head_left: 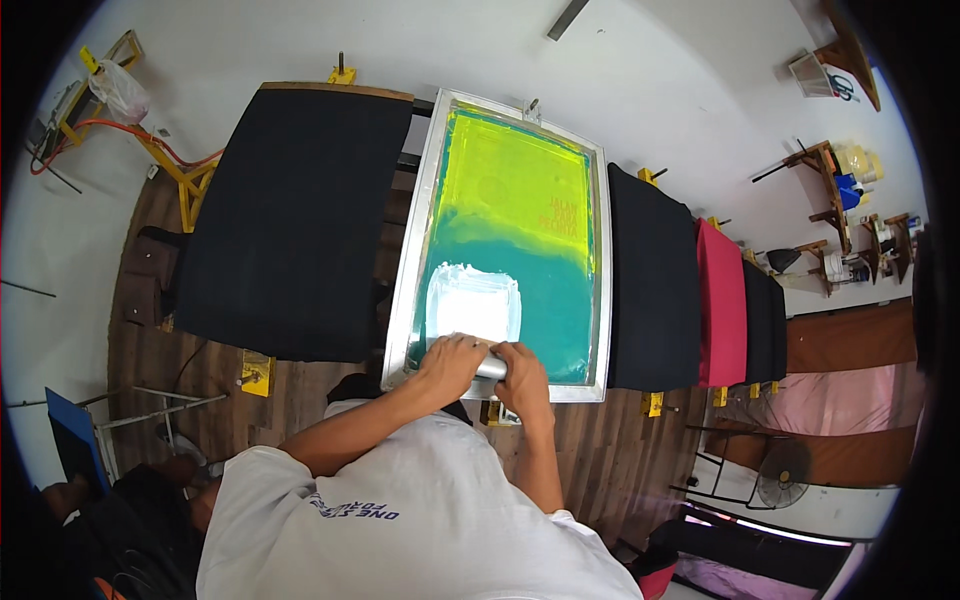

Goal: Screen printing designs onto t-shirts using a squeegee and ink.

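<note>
In front of me lies a printing screen (603, 300) with a silvery metal frame. Its mesh is yellow-green at the far part and teal at the near part, with small lettering at the right. A patch of white ink (470, 300) covers the near left of the mesh. My left hand (455, 366) and my right hand (522, 378) are side by side at the near edge of the ink. Both are closed around a squeegee (491, 367) with a silvery handle; its blade is hidden under my hands.
A board covered in black fabric (300, 220) stands to the left. Black (655, 280) and pink (722, 305) fabric-covered boards line up to the right. Yellow brackets (257, 373) hold the boards. A fan (783, 473) stands at the lower right. Part of another person (130, 515) shows at the lower left.
</note>
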Demonstrator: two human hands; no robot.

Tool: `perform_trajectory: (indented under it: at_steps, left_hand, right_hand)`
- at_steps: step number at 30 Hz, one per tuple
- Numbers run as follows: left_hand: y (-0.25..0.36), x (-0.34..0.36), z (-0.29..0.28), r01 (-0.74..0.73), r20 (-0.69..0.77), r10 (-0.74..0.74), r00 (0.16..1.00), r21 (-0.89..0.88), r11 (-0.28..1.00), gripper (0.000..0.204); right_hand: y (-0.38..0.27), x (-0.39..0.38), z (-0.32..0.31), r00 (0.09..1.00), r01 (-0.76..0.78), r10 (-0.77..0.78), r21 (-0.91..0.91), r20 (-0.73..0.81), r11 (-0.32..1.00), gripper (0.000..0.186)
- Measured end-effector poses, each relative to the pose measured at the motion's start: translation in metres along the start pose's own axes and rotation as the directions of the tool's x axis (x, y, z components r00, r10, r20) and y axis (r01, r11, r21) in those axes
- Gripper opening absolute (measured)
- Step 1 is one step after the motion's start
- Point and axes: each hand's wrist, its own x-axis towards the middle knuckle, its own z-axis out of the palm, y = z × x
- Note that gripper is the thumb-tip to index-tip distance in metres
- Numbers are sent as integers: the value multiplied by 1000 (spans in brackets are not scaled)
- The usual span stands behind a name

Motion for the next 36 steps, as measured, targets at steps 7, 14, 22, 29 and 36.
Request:
perform_trajectory:
  at_steps: [7, 14, 22, 29, 36]
  left_hand:
    - [-13, 28, -27, 81, 97, -86, 991, 54, 995, 38]
    - [-38, 1, 1, -24, -25, 27, 999, 97, 995, 44]
    - [0, -21, -20, 91, 188, -80, 979, -50, 995, 44]
    - [-21, 57, -43, 297, 175, -289, 941, -19, 955, 40]
    - [-4, -9, -12, 152, 4, -152, 988, -19, 988, 39]
  right_hand:
    - [-12, 42, -15, 998, 39, -38, -14, 42, 999, 46]
    - [-4, 34, 19, 995, 97, -100, -95, -25, 991, 55]
    - [-18, -5, 0, 995, 61, -60, -13, 83, 998, 52]
    - [6, 90, -9, 989, 146, -141, -111, 51, 983, 38]
    - [2, 28, 8, 988, 153, -152, -68, 15, 986, 48]
